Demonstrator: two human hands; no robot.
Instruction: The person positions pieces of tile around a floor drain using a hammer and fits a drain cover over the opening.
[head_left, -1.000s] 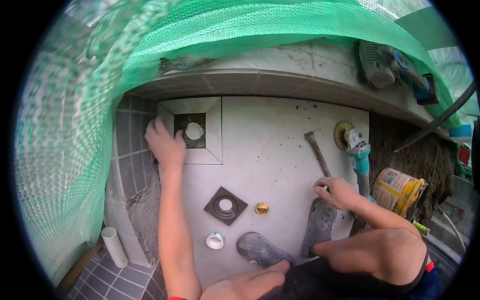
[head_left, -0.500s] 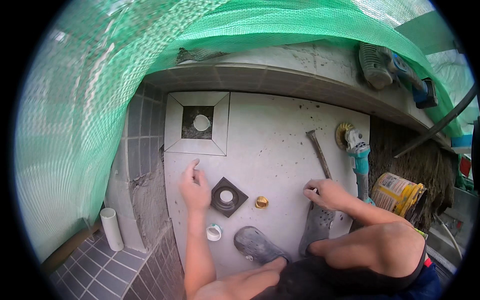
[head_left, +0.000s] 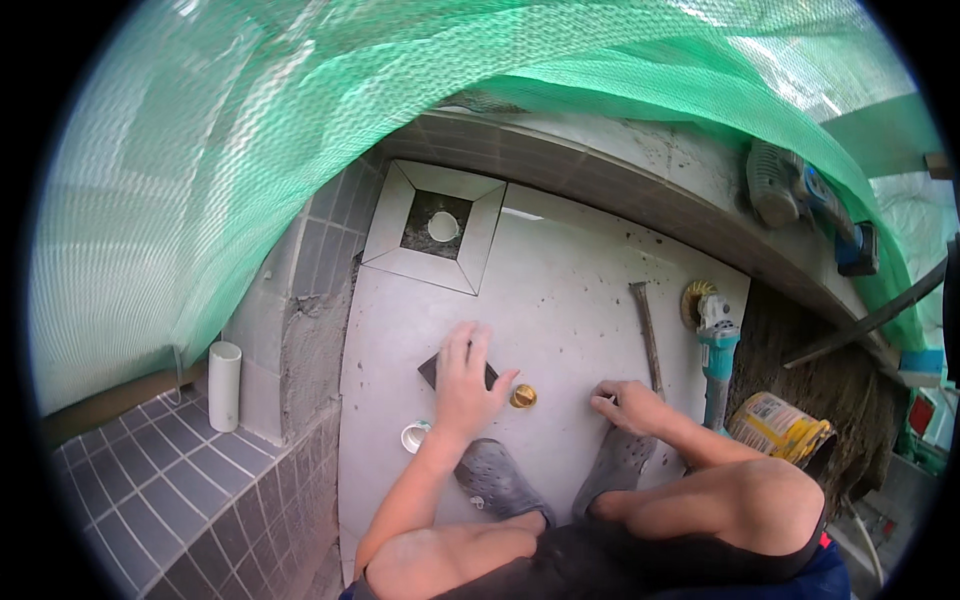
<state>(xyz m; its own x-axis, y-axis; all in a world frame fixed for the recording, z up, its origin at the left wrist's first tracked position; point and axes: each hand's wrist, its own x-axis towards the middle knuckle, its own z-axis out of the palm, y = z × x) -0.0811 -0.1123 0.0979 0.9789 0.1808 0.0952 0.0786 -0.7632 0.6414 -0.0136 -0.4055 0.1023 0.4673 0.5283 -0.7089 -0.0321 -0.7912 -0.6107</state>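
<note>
My left hand [head_left: 465,385] reaches over a dark square drain piece [head_left: 430,371], fingers stretched and thumb apart. It covers most of the piece; whether it touches it I cannot tell. To the right of that hand sits a small brass-coloured round fitting [head_left: 523,396]. A short white pipe ring [head_left: 414,436] lies by my left wrist. Above my right shoe hangs my right hand [head_left: 628,408], its fingers curled in loosely with nothing visible in them. Just beyond it a long chisel-like metal bar [head_left: 646,335] rests on the pale floor slab [head_left: 560,300].
A tiled frame [head_left: 385,225] surrounds a square hole with a white pipe opening [head_left: 443,227]. On the right lie a teal angle grinder [head_left: 717,350] with a wire wheel and a yellow bucket [head_left: 783,425]. A power tool [head_left: 790,190] sits on the ledge; green netting [head_left: 250,180] hangs around.
My left hand has moved right and lowered over the dark drain piece, its fingers spreading. My right hand stays curled in about the same place. The whole view has turned slightly.
</note>
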